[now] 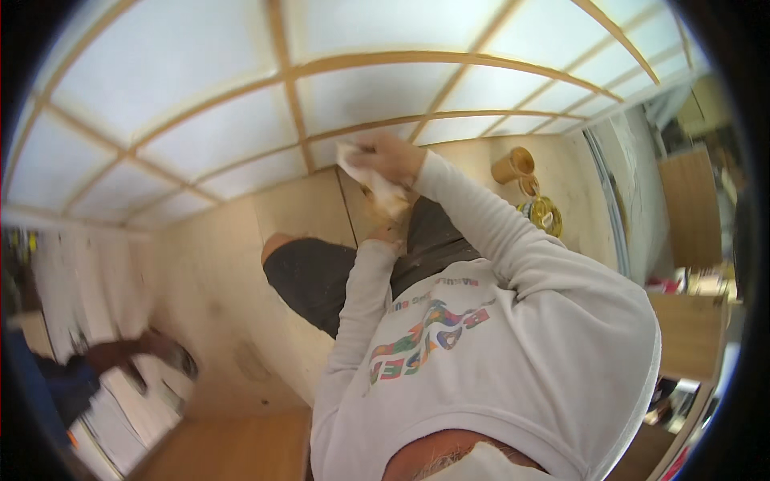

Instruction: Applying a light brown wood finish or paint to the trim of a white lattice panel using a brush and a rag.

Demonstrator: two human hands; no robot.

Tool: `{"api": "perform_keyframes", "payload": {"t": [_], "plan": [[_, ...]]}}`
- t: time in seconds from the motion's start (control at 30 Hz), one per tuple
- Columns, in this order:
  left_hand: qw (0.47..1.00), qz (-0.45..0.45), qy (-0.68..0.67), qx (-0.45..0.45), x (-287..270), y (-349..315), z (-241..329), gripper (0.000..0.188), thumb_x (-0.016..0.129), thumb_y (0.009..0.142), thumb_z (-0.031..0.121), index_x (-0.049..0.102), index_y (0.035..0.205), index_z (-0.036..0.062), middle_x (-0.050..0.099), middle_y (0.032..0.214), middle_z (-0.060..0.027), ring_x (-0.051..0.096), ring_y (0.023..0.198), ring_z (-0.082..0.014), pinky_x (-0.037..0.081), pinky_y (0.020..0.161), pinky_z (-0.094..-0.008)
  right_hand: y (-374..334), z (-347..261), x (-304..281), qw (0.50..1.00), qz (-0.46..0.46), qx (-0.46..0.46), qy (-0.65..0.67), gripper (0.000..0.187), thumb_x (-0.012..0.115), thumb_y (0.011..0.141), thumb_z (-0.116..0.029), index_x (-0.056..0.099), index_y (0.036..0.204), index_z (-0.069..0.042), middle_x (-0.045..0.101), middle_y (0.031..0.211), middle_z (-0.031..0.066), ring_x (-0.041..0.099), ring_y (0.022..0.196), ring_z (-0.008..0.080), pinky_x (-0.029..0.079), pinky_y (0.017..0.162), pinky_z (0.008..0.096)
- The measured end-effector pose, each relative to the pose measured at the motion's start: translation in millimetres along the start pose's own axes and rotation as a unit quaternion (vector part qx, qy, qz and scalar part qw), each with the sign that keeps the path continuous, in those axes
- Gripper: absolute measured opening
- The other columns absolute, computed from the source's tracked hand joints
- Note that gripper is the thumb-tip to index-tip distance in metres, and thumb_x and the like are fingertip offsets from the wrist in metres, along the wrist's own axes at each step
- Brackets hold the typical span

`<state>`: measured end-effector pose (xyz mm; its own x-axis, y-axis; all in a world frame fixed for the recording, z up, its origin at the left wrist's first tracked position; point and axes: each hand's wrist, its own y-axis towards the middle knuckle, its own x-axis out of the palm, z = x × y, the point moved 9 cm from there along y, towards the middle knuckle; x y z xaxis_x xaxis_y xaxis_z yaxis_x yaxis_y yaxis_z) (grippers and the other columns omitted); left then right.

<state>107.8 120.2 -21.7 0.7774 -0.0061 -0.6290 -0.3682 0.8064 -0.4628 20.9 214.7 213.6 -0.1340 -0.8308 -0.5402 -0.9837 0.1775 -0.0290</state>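
The person in the white sweatshirt (513, 321) is kneeling on the plywood floor (216, 264), and the right hand (393, 156) is closing around a crumpled white cloth (373, 180), pressing it against the wooden frame (377, 128) of the translucent panelled wall. The left hand (391, 232) is resting low by the knee just under the cloth, though I cannot tell whether it is open or closed. Off to the right, a wooden cup (513, 164) and a yellow tin (541, 212) are sitting on the floor.

Left hand (391, 232) mostly hidden under the white cloth (375, 186) & behind the right forearm (grip can't be told). Far left of it, another person's arm (120, 353) is blurred, cut by the edge. Small yellow items (542, 213) right of the right hand (391, 157): too small to identify.
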Motion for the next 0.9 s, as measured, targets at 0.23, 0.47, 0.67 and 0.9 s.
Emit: {"api": "perform_keyframes", "payload": {"t": [0.23, 0.47, 0.67, 0.9], "plan": [[0.992, -0.112, 0.062, -0.005, 10.0, 9.2, 4.3, 0.054, 0.066, 0.08, 0.034, 0.05, 0.128, 0.0157, 0.062, 0.109, -0.0144, 0.062, 0.095, -0.0269, 0.048, 0.082, -0.038, -234.0, 129.7, -137.4, 0.838, 0.261, 0.122, 0.464, 0.028, 0.052, 0.087, -0.025, 0.06, 0.099, -0.001, 0.063, 0.09, 0.0114, 0.06, 0.082, 0.0188, 0.05, 0.073, 0.0308], [0.985, -0.16, 0.058, -0.032, 25.4, 45.2, 0.2, 0.053, 0.069, 0.079, 0.029, 0.052, 0.126, 0.0102, 0.064, 0.105, -0.0152, 0.062, 0.091, -0.0251, 0.048, 0.08, -0.0358, -374.4, 150.6, -176.9, 0.604, 0.479, -0.051, 0.635, 0.031, 0.049, 0.086, -0.021, 0.054, 0.102, 0.005, 0.062, 0.081, 0.0143, 0.062, 0.069, 0.0257, 0.053, 0.066, 0.0366], [0.98, -0.181, 0.062, -0.059, 40.9, 47.3, -22.5, 0.054, 0.069, 0.08, 0.028, 0.051, 0.126, 0.0064, 0.064, 0.105, -0.0176, 0.062, 0.094, -0.028, 0.048, 0.083, -0.0369, -545.4, 198.6, -169.5, 0.58, 0.678, 0.358, 0.277, 0.036, 0.057, 0.083, -0.024, 0.057, 0.106, 0.003, 0.065, 0.09, 0.0139, 0.063, 0.081, 0.0257, 0.051, 0.075, 0.0351], [0.984, -0.138, -0.029, -0.109, 21.8, 43.0, -2.9, 0.051, 0.067, 0.082, 0.022, 0.05, 0.127, 0.0059, 0.064, 0.101, -0.016, 0.062, 0.086, -0.0228, 0.051, 0.075, -0.0343, -632.2, 268.9, -131.0, 0.637, 0.464, 0.614, -0.051, 0.046, 0.063, 0.075, -0.032, 0.058, 0.109, -0.001, 0.063, 0.104, 0.0195, 0.06, 0.096, 0.0309, 0.045, 0.086, 0.0387]]}}
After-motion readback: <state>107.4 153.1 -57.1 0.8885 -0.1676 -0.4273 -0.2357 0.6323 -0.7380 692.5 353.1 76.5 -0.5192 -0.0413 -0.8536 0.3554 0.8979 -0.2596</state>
